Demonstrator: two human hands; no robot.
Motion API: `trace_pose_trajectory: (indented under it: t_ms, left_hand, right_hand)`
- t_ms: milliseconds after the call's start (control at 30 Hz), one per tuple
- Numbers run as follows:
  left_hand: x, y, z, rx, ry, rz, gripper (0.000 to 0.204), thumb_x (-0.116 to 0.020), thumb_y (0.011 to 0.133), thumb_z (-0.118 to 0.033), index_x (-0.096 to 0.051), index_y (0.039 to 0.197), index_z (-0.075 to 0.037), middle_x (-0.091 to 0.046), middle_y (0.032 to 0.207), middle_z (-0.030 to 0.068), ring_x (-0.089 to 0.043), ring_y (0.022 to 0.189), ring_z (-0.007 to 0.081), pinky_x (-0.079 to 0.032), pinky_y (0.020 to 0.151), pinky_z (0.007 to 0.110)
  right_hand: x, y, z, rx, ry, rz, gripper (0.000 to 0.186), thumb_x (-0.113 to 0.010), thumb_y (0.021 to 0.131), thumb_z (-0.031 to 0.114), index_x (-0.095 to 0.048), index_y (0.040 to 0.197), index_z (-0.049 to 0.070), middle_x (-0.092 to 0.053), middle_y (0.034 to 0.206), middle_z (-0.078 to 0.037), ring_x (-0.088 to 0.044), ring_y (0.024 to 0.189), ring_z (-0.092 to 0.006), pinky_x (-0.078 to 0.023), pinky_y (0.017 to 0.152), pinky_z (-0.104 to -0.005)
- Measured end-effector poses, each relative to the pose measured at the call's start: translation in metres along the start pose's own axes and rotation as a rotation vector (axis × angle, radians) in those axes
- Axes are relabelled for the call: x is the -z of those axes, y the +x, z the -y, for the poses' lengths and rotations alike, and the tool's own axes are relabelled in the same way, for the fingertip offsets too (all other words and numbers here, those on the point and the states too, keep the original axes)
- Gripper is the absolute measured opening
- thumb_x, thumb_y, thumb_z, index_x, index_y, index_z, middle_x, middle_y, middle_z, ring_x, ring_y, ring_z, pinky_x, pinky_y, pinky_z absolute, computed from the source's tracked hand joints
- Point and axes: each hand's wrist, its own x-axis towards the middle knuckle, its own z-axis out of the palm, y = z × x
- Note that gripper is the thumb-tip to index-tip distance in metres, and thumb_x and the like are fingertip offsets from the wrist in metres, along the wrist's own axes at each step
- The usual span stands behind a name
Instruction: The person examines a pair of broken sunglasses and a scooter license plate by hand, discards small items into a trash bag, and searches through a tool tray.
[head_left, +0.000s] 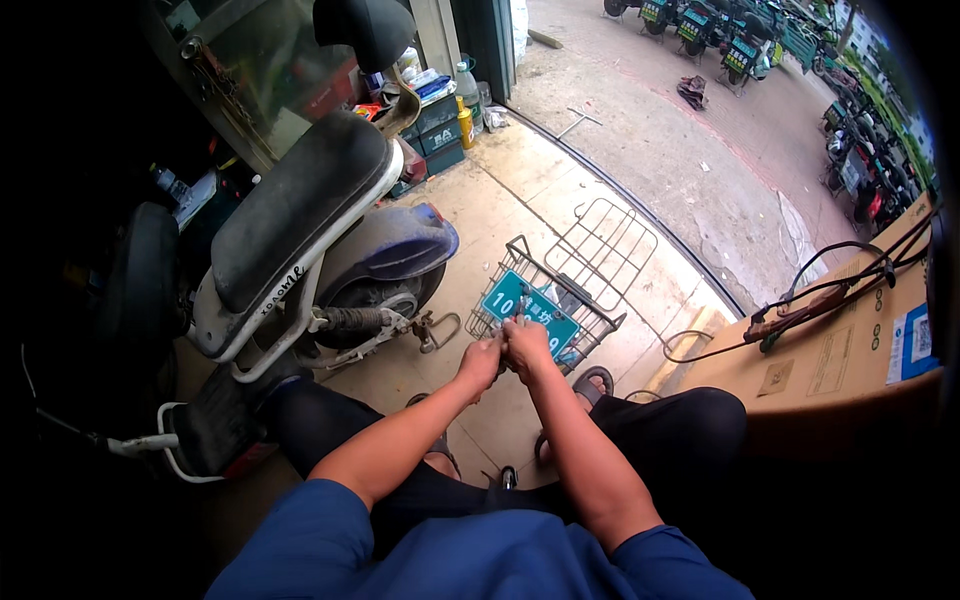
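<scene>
Teal rectangular plate with white characters [560, 326] against black metal-wire basket [619, 321], pale tiled floor [488, 212]. Left hand [479, 364], right hand [528, 346] together at plate's near edge, fingers curled; can't tell if gripping. Advise: brace basket, don't flex plate.

Teal plate [558, 324] with white characters [502, 299]

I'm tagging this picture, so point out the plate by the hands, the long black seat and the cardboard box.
Plate [552, 319], head view: its green face.
Seat [300, 208], head view: middle of its top.
Box [862, 368], head view: a bare patch of cardboard.
</scene>
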Motion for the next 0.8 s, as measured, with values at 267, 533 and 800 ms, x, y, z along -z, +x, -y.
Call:
trace_pose_trajectory:
  t_ms: [267,533,800]
  left_hand:
    - [0.004,0.004,-0.035,-0.479,0.582,-0.439,0.038,-0.063,0.096,-0.045,-0.073,0.100,-0.008,-0.073,0.084,0.0180,-0.071,0.079,0.0379,-0.054,0.070,0.047]
    - [-0.003,0.042,-0.072,-0.718,0.917,-0.229,0.037,-0.070,0.090,-0.029,-0.068,0.126,-0.021,-0.074,0.100,0.0136,-0.071,0.094,0.0362,-0.055,0.080,0.047]
    - [-0.015,0.074,-0.074,-0.825,0.996,-0.255,0.026,-0.069,0.091,-0.029,-0.071,0.115,-0.019,-0.073,0.100,0.0100,-0.071,0.091,0.0333,-0.056,0.076,0.046]
  right_hand:
    - [0.041,-0.016,0.034,0.026,0.157,0.143,0.032,-0.055,0.105,0.032,-0.067,0.110,0.003,-0.070,0.077,-0.004,-0.054,0.052,-0.0091,-0.041,0.046,-0.0239]
    - [0.064,-0.040,0.058,0.091,0.077,-0.016,0.036,-0.053,0.105,0.031,-0.062,0.121,-0.001,-0.070,0.093,-0.014,-0.068,0.075,-0.0206,-0.059,0.059,-0.0347]
    - [0.099,-0.060,0.069,0.063,0.083,-0.110,0.032,-0.060,0.102,0.022,-0.058,0.126,0.001,-0.065,0.094,-0.011,-0.068,0.076,-0.0218,-0.060,0.065,-0.0349]
